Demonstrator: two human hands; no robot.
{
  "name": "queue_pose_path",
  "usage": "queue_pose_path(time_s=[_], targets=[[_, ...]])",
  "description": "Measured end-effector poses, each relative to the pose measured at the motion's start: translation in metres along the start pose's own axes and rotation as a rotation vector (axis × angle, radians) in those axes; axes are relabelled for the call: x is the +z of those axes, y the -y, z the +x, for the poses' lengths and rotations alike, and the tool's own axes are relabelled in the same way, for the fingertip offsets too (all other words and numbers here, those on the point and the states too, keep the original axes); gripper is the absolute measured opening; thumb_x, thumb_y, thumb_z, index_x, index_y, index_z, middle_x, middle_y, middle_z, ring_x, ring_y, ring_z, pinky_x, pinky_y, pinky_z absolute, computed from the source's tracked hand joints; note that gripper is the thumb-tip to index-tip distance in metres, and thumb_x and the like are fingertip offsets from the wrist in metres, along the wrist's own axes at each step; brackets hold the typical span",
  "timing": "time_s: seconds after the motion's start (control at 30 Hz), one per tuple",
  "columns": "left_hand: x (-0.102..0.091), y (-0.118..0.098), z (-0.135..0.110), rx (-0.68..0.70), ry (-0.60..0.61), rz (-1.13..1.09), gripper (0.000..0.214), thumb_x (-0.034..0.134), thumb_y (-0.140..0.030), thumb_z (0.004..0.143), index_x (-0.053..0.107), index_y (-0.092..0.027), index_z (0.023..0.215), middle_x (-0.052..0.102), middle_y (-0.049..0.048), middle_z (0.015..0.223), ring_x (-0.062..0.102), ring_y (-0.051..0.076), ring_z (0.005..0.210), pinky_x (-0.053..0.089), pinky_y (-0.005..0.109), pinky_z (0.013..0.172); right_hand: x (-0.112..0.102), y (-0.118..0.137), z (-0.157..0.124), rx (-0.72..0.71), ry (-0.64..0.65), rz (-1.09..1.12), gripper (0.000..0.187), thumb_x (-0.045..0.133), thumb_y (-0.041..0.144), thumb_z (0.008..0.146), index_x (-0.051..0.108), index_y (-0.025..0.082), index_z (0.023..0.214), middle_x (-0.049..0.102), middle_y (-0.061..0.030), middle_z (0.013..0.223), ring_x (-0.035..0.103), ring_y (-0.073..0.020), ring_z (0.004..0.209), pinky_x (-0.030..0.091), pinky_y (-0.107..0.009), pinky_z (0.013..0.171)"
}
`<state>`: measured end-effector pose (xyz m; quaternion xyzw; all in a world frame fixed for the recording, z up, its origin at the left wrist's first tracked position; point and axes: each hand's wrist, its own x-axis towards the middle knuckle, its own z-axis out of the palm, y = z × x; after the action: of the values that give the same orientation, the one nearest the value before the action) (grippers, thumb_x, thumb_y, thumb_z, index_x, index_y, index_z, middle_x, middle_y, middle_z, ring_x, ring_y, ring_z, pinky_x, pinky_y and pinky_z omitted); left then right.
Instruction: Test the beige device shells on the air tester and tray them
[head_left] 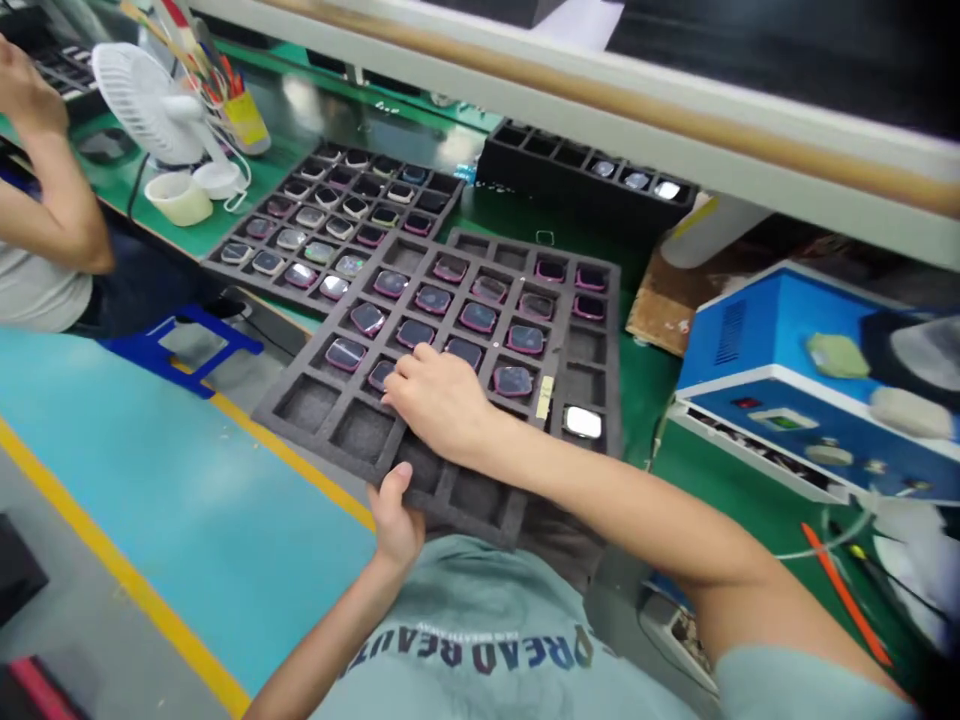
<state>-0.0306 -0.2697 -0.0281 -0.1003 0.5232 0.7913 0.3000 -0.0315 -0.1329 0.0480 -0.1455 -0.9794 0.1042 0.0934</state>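
Note:
My left hand [397,515] grips the near edge of a dark grey foam tray [352,465], thumb on top and fingers hidden beneath. This tray is tilted and holds several smartwatch bodies with dark glass and pinkish rims, each in its own square compartment. Over its near half is my right hand [442,400], its fingers curled down and closed. The fingertips meet the edge of one smartwatch body [381,375]; whatever they pinch is hidden. Under the tray's right side lies another foam tray [611,350], with a bright-faced smartwatch body [583,422] in it.
Behind on the left lies a third foam tray [225,270] of watch bodies. A white fan [154,105], a tape roll [178,198] and a co-worker's arm [60,190] are beyond. A blue machine [750,350] stands right, below a shelf edge [675,130]. A black tray [555,185] stands at the back.

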Motion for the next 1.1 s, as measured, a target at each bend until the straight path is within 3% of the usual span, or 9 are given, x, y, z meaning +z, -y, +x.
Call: queue_pose_path(time_s=[0.13, 0.23, 0.33, 0.5, 0.63, 0.77, 0.93, 1.0, 1.1], targets=[[-0.01, 0.003, 0.006, -0.077, -0.03, -0.008, 0.063, 0.085, -0.046, 0.069, 0.074, -0.025, 0.127, 0.073, 0.0069, 0.141, 0.054, 0.035, 0.146, 0.05, 0.043, 0.116, -0.005, -0.03, -0.016, -0.023, -0.127, 0.13, 0.021, 0.062, 0.034, 0.105, 0.08, 0.024, 0.105, 0.08, -0.0096, 0.114, 0.069, -0.0247, 0.107, 0.058, -0.035, 0.089], [-0.019, 0.003, 0.02, -0.073, -0.003, -0.02, 0.068, 0.085, -0.064, 0.068, 0.076, -0.032, 0.128, 0.075, 0.0054, 0.137, 0.051, 0.037, 0.15, 0.048, 0.05, 0.119, -0.024, -0.093, -0.032, 0.256, -0.294, 0.102, 0.025, 0.058, 0.032, 0.106, 0.078, 0.027, 0.12, 0.079, -0.0057, 0.126, 0.07, -0.0216, 0.12, 0.054, -0.034, 0.107], [-0.024, -0.002, 0.034, -0.053, 0.047, -0.033, 0.074, 0.084, -0.075, 0.064, 0.079, -0.034, 0.125, 0.079, 0.0064, 0.13, 0.053, 0.039, 0.148, 0.05, 0.053, 0.117, -0.041, -0.171, -0.047, 0.676, -0.19, -0.08, 0.033, 0.058, 0.019, 0.101, 0.076, 0.022, 0.128, 0.077, -0.0086, 0.134, 0.071, -0.0256, 0.123, 0.055, -0.037, 0.107], [-0.025, -0.007, 0.043, -0.116, 0.01, -0.067, 0.062, 0.084, -0.058, 0.068, 0.08, -0.027, 0.121, 0.083, 0.0077, 0.113, 0.067, 0.037, 0.132, 0.056, 0.05, 0.11, -0.032, -0.24, -0.06, 0.735, -0.083, -0.124, 0.031, 0.073, 0.013, 0.085, 0.082, 0.016, 0.115, 0.08, -0.0153, 0.123, 0.075, -0.0322, 0.117, 0.057, -0.038, 0.101], [-0.019, -0.01, 0.036, -0.189, 0.012, -0.104, 0.057, 0.083, -0.034, 0.063, 0.079, -0.022, 0.119, 0.084, 0.0045, 0.106, 0.076, 0.032, 0.113, 0.059, 0.041, 0.104, -0.024, -0.242, -0.07, 0.729, -0.129, -0.146, 0.031, 0.061, 0.016, 0.093, 0.082, 0.017, 0.116, 0.082, -0.0149, 0.117, 0.077, -0.031, 0.112, 0.057, -0.04, 0.101], [-0.011, -0.012, 0.024, -0.162, -0.006, -0.132, 0.058, 0.085, -0.029, 0.056, 0.08, -0.022, 0.113, 0.084, 0.0031, 0.105, 0.078, 0.028, 0.103, 0.062, 0.034, 0.091, -0.037, -0.222, -0.059, 0.718, -0.255, -0.12, 0.036, 0.052, 0.023, 0.099, 0.078, 0.015, 0.123, 0.082, -0.0156, 0.119, 0.077, -0.033, 0.111, 0.058, -0.044, 0.1], [-0.006, -0.014, 0.019, -0.147, -0.028, -0.098, 0.051, 0.083, -0.031, 0.056, 0.081, -0.021, 0.105, 0.084, 0.0033, 0.098, 0.079, 0.027, 0.094, 0.062, 0.033, 0.087, -0.046, -0.148, 0.035, 0.296, -0.304, 0.057, 0.032, 0.052, 0.025, 0.103, 0.078, 0.023, 0.122, 0.08, -0.0071, 0.126, 0.074, -0.027, 0.118, 0.055, -0.036, 0.102], [-0.006, -0.015, 0.02, -0.143, -0.021, -0.074, 0.047, 0.081, -0.033, 0.057, 0.081, -0.02, 0.102, 0.084, 0.0035, 0.093, 0.079, 0.027, 0.093, 0.062, 0.035, 0.087, -0.041, -0.119, 0.085, 0.262, -0.152, 0.036, 0.032, 0.051, 0.02, 0.103, 0.078, 0.018, 0.12, 0.08, -0.012, 0.125, 0.074, -0.0282, 0.118, 0.054, -0.036, 0.102], [-0.007, -0.016, 0.023, -0.132, -0.021, -0.057, 0.042, 0.079, -0.034, 0.059, 0.08, -0.02, 0.098, 0.083, 0.0037, 0.089, 0.079, 0.027, 0.091, 0.062, 0.037, 0.088, -0.026, -0.097, 0.138, 0.26, -0.09, 0.045, 0.025, 0.057, 0.014, 0.1, 0.08, 0.009, 0.108, 0.081, -0.0192, 0.116, 0.075, -0.0299, 0.111, 0.055, -0.037, 0.098]])
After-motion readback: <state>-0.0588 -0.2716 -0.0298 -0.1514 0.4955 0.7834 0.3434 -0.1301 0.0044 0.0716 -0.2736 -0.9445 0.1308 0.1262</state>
